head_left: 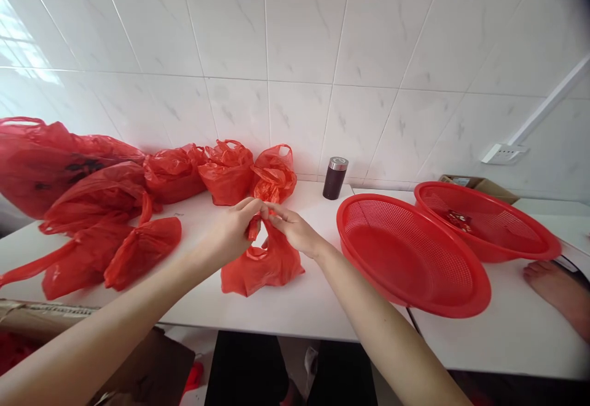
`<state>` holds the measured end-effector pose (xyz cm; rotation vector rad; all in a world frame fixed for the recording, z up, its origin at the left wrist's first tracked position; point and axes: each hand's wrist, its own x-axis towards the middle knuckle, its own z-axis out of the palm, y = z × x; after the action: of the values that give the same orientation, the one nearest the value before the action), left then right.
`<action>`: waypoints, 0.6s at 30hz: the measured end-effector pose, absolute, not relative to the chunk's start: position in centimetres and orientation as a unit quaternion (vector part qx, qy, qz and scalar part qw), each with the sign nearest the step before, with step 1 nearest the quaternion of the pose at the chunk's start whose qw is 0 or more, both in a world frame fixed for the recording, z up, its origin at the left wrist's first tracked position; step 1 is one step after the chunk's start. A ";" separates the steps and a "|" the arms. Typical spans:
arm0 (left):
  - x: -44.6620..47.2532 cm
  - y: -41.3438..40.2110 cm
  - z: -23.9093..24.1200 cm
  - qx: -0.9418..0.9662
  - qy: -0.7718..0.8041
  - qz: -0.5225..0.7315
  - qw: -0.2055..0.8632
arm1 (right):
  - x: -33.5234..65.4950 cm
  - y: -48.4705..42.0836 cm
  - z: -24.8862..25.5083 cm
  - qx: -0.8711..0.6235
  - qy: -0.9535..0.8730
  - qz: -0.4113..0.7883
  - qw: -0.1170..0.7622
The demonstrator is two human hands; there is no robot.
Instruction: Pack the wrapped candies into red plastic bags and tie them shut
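Observation:
A small red plastic bag [262,268] stands on the white table [295,308] in front of me, its top gathered. My left hand [233,228] pinches the bag's handles from the left. My right hand [295,229] pinches them from the right, fingertips meeting the left hand's. Both hands are closed on the twisted top of the bag, just above its bulging body.
Several tied red bags [110,209] lie along the wall at the left and back. A dark flask [335,178] stands by the wall. Two red perforated baskets [410,252] [488,222] sit at the right. Another person's hand [560,289] rests at the right edge. A cardboard box [152,369] sits below.

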<state>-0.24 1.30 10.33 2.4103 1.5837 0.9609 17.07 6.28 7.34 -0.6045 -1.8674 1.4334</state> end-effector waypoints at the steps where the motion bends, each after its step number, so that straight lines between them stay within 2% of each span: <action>1: -0.2 1.2 10.0 0.793 0.514 0.325 0.032 | 17.2 6.1 7.3 -0.224 -0.713 0.570 0.343; 4: -0.2 1.0 9.7 0.803 0.502 0.319 0.019 | 17.3 5.5 7.3 -0.232 -0.705 0.579 0.337; 9: -2.9 -0.2 8.5 0.788 0.555 0.251 0.093 | 17.1 5.8 5.3 -0.347 -0.729 0.417 0.417; 14: -7.3 -3.9 5.2 0.794 0.563 0.186 0.133 | 18.1 9.2 0.8 -0.547 -0.701 0.308 0.339; 18: -6.4 -4.7 3.2 0.772 0.583 0.199 0.154 | 17.4 10.6 -0.8 -0.591 -0.699 0.259 0.308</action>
<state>-6.39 -4.67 3.24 2.2136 1.6728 0.5710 17.40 10.59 -0.84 -1.5625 -1.8475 0.6845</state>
